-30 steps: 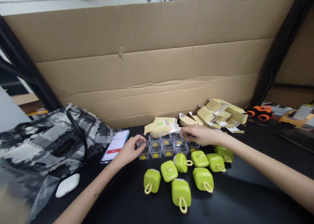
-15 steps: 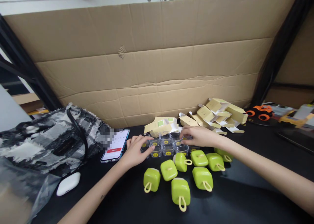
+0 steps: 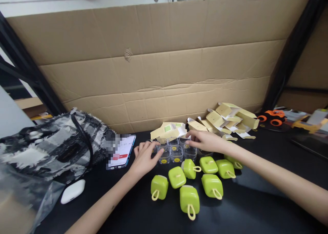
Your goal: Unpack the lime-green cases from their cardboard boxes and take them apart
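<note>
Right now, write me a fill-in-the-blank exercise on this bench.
1. Both hands, left hand and right hand, rest on the clear ____ boxes.
2. The cases in front of them are ____ in colour.
3. The phone lies to the ____ of the left hand.

Missing words: plastic; green; left

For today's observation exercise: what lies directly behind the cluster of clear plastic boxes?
Behind the clear boxes lie folded yellow card cartons, then a cardboard wall. The left hand and right hand cover some boxes.
</note>
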Available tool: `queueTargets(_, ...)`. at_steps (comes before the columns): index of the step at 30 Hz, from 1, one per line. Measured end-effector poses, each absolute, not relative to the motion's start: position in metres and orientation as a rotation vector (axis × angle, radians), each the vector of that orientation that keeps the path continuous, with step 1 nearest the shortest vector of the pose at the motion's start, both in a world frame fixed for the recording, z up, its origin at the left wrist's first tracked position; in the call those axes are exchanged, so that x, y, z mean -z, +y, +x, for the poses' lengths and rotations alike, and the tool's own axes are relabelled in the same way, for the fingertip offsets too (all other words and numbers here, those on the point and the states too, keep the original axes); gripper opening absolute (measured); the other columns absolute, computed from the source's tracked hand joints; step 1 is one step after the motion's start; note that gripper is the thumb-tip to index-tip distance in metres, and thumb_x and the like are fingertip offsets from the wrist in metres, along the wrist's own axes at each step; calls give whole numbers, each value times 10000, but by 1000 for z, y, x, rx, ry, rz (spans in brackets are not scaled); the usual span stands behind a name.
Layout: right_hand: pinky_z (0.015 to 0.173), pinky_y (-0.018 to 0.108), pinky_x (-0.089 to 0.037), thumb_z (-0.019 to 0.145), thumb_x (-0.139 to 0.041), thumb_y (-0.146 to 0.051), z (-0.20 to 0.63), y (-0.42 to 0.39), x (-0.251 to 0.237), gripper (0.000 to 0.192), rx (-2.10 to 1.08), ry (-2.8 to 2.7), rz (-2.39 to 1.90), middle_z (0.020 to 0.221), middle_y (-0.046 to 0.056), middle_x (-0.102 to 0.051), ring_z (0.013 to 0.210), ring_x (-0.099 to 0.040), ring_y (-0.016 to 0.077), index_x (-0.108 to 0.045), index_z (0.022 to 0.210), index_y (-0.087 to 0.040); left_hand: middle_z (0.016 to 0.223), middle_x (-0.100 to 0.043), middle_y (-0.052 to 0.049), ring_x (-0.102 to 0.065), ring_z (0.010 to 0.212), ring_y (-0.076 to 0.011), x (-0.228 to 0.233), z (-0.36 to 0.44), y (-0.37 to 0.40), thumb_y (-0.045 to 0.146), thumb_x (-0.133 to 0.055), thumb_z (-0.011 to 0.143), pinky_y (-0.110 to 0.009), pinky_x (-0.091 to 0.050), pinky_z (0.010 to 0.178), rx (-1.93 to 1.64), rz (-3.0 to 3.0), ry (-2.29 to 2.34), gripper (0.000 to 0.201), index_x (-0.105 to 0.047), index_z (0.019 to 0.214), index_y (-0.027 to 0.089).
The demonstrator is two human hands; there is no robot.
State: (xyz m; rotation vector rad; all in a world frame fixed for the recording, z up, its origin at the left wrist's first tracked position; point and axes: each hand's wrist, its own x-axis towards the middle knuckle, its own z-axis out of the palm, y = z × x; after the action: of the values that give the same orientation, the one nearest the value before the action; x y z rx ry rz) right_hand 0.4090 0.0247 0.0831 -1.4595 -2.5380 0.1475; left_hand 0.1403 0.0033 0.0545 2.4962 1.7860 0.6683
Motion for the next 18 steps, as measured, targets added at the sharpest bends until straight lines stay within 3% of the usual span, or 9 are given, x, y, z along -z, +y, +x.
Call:
queueTargets(3,700,252,-496,851,-552,-222,426,26,-94,349,-266,-2600,-1370,940,46,-686,797,-645,162,-503,1192,-165,1068,-589,-83,-440,1073,-313,-69,147,3,458,-477,875,-496,-291,926,-709,2579,1769,331,-569,1096,230)
queueTargets(7,664,228,-489,702,-664,-176,440,27,-100,544,-364,-2680,-1319,992,48,-689,809,-652,180,-483,1214,-161,1060,-624,-65,-471,1068,-298,-88,180,10,488,-492,865,-484,-316,937,-632,2701,1589,323,-606,1006,220)
queueTargets(13,691,235,-484,790,-559,-77,440,30,-102,319,-304,-2699,-1311,862,26,-701,763,-647,152,-557,1100,-153,1067,-622,-105,-472,1134,-340,-92,236,19,511,-622,776,-530,-317,987,-399,2872,1424,349,-648,819,166)
queueTargets(16,751,307,-498,876,-555,-167,440,29,-105,171,-235,-2718,-1315,890,28,-675,792,-636,155,-589,1043,-152,1171,-590,-94,-518,1125,-284,-90,246,17,402,-601,841,-518,-388,963,-285,2936,1439,296,-624,1003,155)
queueTargets(18,779,363,-502,903,-567,-272,439,28,-105,184,-200,-2749,-1314,939,35,-654,830,-628,167,-597,1040,-153,1195,-582,-84,-574,1059,-242,-90,249,16,333,-564,885,-477,-467,898,-207,2961,1448,295,-572,1126,163)
